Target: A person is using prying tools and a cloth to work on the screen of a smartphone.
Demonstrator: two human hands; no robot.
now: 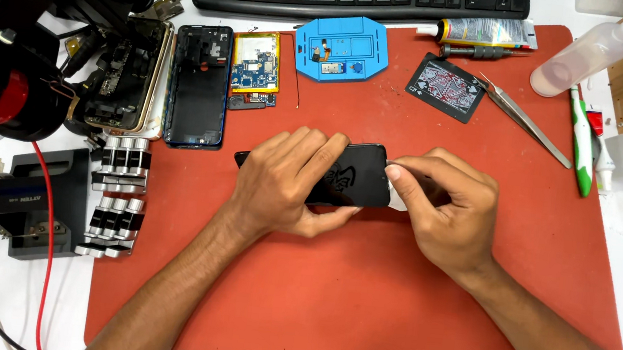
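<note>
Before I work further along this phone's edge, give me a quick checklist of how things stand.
1. Left hand steadies the black phone: ok.
2. Right hand fingertips pinch its right end: ok.
3. Whether a tool sits in that pinch: cannot tell.
4. Phone lies over the red mat: ok.
5. Tweezers and playing card lie on the mat beyond the right hand: ok.

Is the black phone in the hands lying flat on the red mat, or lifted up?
Lifted, it seems: the left hand wraps the black phone, thumb underneath, while the right hand pinches its end.
</note>
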